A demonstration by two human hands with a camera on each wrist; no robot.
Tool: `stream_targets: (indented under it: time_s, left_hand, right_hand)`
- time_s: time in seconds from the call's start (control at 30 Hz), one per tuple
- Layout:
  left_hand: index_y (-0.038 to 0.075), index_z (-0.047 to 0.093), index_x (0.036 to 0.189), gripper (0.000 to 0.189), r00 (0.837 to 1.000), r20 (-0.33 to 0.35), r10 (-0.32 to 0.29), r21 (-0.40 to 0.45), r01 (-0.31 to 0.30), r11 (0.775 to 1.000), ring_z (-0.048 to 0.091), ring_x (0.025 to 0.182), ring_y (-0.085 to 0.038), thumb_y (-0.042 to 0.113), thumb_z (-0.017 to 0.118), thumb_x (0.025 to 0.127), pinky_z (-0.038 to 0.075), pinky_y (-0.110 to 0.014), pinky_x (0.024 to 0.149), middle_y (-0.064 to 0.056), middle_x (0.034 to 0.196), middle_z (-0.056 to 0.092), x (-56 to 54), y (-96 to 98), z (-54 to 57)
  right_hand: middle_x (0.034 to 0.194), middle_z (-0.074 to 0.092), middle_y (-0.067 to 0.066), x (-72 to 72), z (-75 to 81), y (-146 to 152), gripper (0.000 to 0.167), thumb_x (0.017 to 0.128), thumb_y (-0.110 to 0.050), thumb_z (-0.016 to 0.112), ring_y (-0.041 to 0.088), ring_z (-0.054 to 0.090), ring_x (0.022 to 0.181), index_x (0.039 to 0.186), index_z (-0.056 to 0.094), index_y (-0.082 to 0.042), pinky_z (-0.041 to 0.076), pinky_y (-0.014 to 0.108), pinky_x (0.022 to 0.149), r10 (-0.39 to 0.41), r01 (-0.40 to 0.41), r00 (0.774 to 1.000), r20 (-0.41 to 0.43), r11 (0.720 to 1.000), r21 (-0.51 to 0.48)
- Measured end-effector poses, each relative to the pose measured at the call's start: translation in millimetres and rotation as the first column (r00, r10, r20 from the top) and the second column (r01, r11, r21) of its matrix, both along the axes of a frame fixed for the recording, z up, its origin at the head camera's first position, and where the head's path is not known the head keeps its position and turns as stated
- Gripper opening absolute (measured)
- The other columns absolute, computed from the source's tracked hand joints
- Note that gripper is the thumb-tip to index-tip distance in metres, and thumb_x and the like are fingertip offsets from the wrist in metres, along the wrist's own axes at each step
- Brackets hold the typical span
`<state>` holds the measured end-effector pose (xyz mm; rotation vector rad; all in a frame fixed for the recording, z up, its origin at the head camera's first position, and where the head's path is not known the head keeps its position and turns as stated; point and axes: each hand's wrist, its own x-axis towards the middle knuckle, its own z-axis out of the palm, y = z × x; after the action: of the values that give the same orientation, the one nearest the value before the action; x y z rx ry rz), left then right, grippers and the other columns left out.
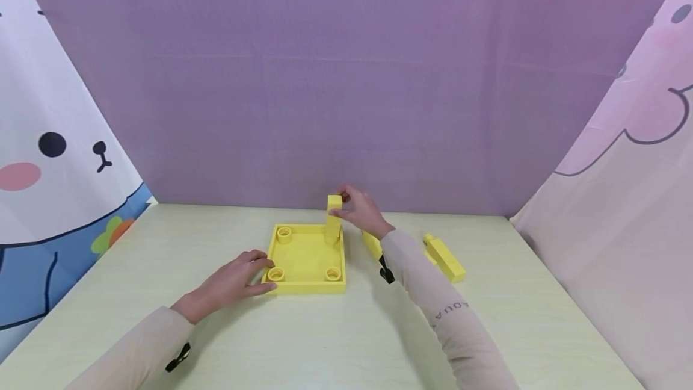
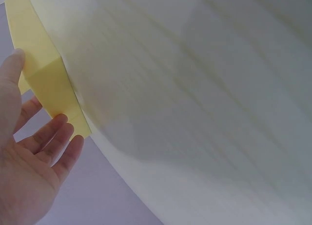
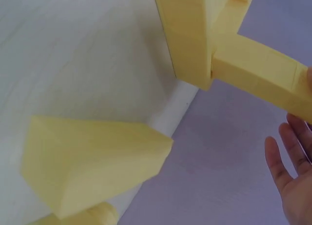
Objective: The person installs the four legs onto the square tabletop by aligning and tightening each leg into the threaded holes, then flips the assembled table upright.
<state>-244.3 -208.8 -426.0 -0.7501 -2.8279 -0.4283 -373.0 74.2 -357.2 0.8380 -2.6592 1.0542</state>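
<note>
A square yellow toy table top point(image 1: 303, 260) lies underside up, with a raised rim and round corner sockets. One yellow table leg point(image 1: 333, 221) stands upright at its back right corner. My right hand point(image 1: 361, 212) holds this leg near the top, thumb on the near side. At the front left corner, my left hand point(image 1: 230, 284) grips the table top, thumb on the front wall and fingers at the left rim. In the left wrist view, several fingertips point(image 2: 58, 118) touch the outer wall. The right wrist view shows the leg point(image 3: 258, 71) rising from the corner, with its held end cut off.
Right of the table top lie a loose leg point(image 1: 370, 244) and another leg point(image 1: 446, 260) with a round narrow end; a further yellow piece is mostly hidden by the right sleeve point(image 1: 428, 294). A purple cloth backdrop point(image 1: 335, 107) rises behind the wooden table point(image 1: 319, 342).
</note>
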Motion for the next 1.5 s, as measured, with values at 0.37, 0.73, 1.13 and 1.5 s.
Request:
stream_targets:
  time_s: [0.37, 0.73, 1.13, 1.5]
  left_hand:
    - [0.009, 0.064, 0.107, 0.045, 1.0, 0.013, 0.012, 0.0, -0.012, 1.0, 0.054, 0.105, -0.026, 0.043, 0.067, 0.079, 0.049, -0.042, 0.087, -0.011, 0.114, 0.057, 0.7, 0.8, 0.9]
    - [0.009, 0.064, 0.108, 0.046, 1.0, 0.02, 0.013, 0.001, -0.013, 1.0, 0.054, 0.106, -0.025, 0.043, 0.067, 0.079, 0.049, -0.042, 0.087, -0.01, 0.115, 0.057, 0.0, 1.5, 1.5]
    - [0.008, 0.064, 0.108, 0.044, 1.0, 0.009, 0.009, -0.003, -0.009, 1.0, 0.054, 0.105, -0.026, 0.042, 0.067, 0.079, 0.049, -0.042, 0.086, -0.01, 0.114, 0.057, 0.5, 1.9, 2.9]
    - [0.009, 0.064, 0.107, 0.045, 1.0, -0.003, -0.001, 0.005, 0.001, 1.0, 0.054, 0.104, -0.025, 0.043, 0.067, 0.079, 0.05, -0.04, 0.086, -0.01, 0.113, 0.057, 1.4, 1.9, 1.5]
  right_hand:
    - [0.112, 0.061, 0.008, -4.1, 10.1, 6, 0.038, 0.082, -0.016, 0.068, 0.023, 0.056, 0.102, 0.117, 0.056, -0.006, 0.053, 0.034, 0.077, 0.149, -0.147, 0.989, -0.023, 0.986, 0.075]
    - [0.113, 0.061, 0.01, -5.6, 10.5, 6, 0.035, 0.083, -0.014, 0.067, 0.022, 0.057, 0.098, 0.115, 0.058, -0.005, 0.053, 0.031, 0.073, 0.162, -0.159, 0.986, -0.037, 0.985, 0.072]
    - [0.104, 0.064, 0.008, -3.2, 1.2, 2, 0.032, 0.08, -0.016, 0.07, 0.026, 0.06, 0.093, 0.109, 0.06, -0.005, 0.05, 0.041, 0.084, 0.083, -0.083, 0.99, -0.118, 0.997, 0.009]
    - [0.101, 0.065, 0.007, -1.9, 0.4, 1, 0.031, 0.08, -0.018, 0.071, 0.029, 0.06, 0.094, 0.107, 0.061, -0.006, 0.05, 0.041, 0.083, 0.067, -0.068, 0.992, -0.111, 0.998, -0.002]
